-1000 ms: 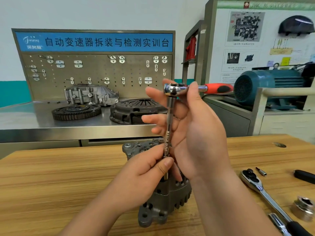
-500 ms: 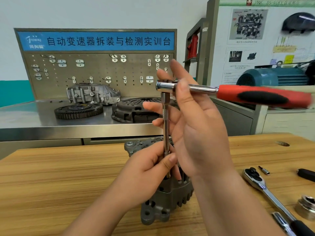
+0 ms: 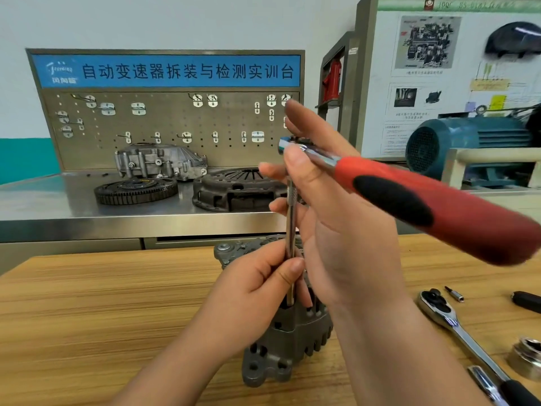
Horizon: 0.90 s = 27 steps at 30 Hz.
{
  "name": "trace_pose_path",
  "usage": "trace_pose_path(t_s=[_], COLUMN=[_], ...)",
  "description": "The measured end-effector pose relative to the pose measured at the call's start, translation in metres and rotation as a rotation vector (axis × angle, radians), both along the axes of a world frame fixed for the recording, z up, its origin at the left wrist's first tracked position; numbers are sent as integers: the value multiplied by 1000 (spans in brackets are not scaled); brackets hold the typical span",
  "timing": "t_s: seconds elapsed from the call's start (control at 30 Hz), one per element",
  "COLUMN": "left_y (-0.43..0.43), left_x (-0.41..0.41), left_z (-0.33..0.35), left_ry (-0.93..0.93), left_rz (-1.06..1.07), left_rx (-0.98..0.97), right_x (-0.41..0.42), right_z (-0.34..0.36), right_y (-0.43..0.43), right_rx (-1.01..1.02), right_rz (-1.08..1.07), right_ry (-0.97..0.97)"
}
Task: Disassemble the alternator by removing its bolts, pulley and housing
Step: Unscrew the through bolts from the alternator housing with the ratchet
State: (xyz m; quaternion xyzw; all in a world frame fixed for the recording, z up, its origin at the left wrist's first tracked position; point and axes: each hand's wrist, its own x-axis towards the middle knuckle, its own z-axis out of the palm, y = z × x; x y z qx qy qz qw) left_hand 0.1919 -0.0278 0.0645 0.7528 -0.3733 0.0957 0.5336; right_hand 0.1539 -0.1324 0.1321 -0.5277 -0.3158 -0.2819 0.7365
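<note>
Steel extension bar [image 3: 290, 224] tip behind left hand [image 3: 254, 291]; red ratchet [image 3: 409, 197] blurred.

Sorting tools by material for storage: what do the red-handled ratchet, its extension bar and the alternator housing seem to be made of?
The ratchet: red and black matte grip, probably rubber or plastic; shiny metal neck. The extension bar: bright steel, likely chromed, with a knurled band. The alternator housing: dull grey cast metal, perhaps aluminium, with a rough surface.
</note>
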Motion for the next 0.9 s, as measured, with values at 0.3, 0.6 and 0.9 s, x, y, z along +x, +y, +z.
trace_pose_path(t_s=[0.3, 0.6, 0.9], left_y=[5, 1, 5], left_x=[-2, 1, 0], left_z=[1, -2, 0], left_ry=[11, 19, 72], left_rz=[-46, -6, -63], left_rx=[44, -20, -51], right_x=[1, 4, 2], right_z=[4, -2, 0], right_y=[-7, 0, 2], right_rx=[116, 7, 122], right_rz=[277, -7, 219], right_ry=[271, 35, 126])
